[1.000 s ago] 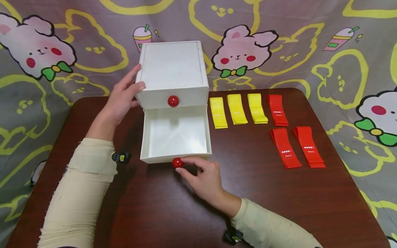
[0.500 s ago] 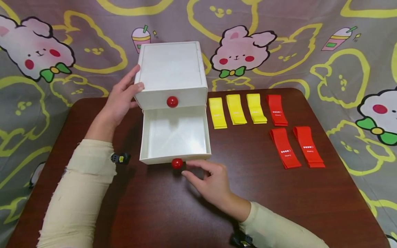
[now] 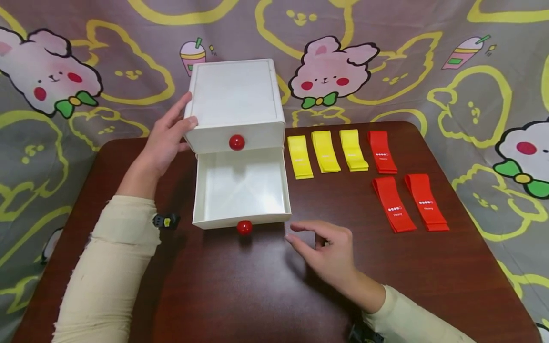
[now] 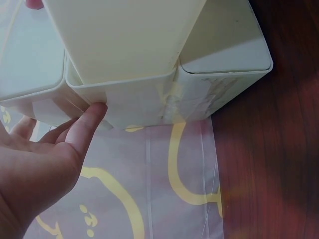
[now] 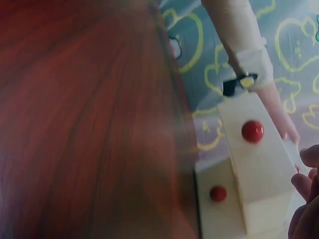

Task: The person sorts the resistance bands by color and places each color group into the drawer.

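A white drawer cabinet (image 3: 233, 95) stands at the back of the table, its upper drawer closed behind a red round knob (image 3: 237, 142). Below that, a white drawer (image 3: 242, 186) is pulled out with nothing in it; a second red knob (image 3: 244, 227) is on its front. My left hand (image 3: 163, 140) rests on the cabinet's left side, straight fingers along the wall and thumb at the front edge. Right of the drawer's front corner, my right hand (image 3: 332, 252) hovers with thumb and forefinger apart, holding nothing. The right wrist view shows a lower closed drawer (image 5: 214, 174).
Several folded bands lie right of the cabinet: yellow bands (image 3: 325, 151) in a row, a red band (image 3: 382, 152) beside them, and two more red bands marked "Heavy" nearer. A patterned cloth (image 3: 407, 28) hangs behind the dark wooden table (image 3: 223, 286).
My right hand has let go of the pulled-out drawer's red knob and moved right, away from it. The left hand stays on the cabinet. The drawer remains pulled out.
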A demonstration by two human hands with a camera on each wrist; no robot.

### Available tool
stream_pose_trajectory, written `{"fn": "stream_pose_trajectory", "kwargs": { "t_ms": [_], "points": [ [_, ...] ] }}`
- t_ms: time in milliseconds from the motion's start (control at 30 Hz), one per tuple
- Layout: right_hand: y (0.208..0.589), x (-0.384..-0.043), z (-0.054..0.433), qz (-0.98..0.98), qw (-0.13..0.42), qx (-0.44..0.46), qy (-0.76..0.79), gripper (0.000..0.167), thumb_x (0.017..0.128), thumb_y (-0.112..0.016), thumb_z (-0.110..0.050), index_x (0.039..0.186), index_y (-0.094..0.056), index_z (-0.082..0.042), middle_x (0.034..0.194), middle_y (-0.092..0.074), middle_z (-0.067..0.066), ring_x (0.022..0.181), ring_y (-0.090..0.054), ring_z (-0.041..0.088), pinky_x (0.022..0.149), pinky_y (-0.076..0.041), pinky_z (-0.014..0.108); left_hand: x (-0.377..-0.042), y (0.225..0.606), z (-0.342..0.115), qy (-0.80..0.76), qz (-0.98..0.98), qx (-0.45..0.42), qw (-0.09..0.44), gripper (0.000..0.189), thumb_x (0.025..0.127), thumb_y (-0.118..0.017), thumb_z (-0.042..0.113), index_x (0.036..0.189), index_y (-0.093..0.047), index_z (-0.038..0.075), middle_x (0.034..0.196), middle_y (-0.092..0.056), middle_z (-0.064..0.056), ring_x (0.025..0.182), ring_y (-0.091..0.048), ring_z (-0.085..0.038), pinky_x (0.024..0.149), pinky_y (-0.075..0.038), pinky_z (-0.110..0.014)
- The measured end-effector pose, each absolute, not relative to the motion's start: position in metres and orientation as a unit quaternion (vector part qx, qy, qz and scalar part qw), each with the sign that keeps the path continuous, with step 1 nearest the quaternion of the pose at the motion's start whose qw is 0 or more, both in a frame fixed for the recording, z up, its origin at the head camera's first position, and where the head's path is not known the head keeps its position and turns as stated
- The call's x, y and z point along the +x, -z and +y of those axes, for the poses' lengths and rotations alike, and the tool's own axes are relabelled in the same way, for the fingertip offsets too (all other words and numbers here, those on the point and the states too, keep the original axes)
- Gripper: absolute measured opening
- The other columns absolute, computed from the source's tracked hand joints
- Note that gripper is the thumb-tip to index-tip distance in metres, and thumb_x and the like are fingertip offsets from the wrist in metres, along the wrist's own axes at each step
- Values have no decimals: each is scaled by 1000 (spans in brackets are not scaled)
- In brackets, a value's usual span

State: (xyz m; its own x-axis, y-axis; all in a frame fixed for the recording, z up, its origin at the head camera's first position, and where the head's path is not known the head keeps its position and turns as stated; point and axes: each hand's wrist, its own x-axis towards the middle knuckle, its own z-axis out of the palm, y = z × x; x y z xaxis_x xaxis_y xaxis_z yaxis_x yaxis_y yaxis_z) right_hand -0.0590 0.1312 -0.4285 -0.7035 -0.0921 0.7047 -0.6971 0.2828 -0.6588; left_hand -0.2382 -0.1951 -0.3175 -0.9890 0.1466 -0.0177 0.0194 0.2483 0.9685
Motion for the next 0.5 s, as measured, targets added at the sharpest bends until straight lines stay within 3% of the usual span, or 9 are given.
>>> {"fn": "stream_pose_trajectory", "kwargs": {
  "t_ms": [200,500],
  "points": [
    [426,-69,154,-768,294,250,-511,34,65,-88,5,97,-78,-1,91,-75,9,47,-39,4,43,-33,17,-238,318,-196,-611,788,54,51,57,102,-54,38,154,-31,48,160,-31,-1,131,-45,-27,104,-40,-55],
    [422,-90,189,-799,295,233,-470,36,67,-87,5,101,-78,0,96,-75,10,47,-37,3,43,-33,18,-238,318,-196,-605,793,54,53,57,102,-53,40,154,-30,48,160,-30,1,132,-44,-27,104,-40,-55]
  ]
}}
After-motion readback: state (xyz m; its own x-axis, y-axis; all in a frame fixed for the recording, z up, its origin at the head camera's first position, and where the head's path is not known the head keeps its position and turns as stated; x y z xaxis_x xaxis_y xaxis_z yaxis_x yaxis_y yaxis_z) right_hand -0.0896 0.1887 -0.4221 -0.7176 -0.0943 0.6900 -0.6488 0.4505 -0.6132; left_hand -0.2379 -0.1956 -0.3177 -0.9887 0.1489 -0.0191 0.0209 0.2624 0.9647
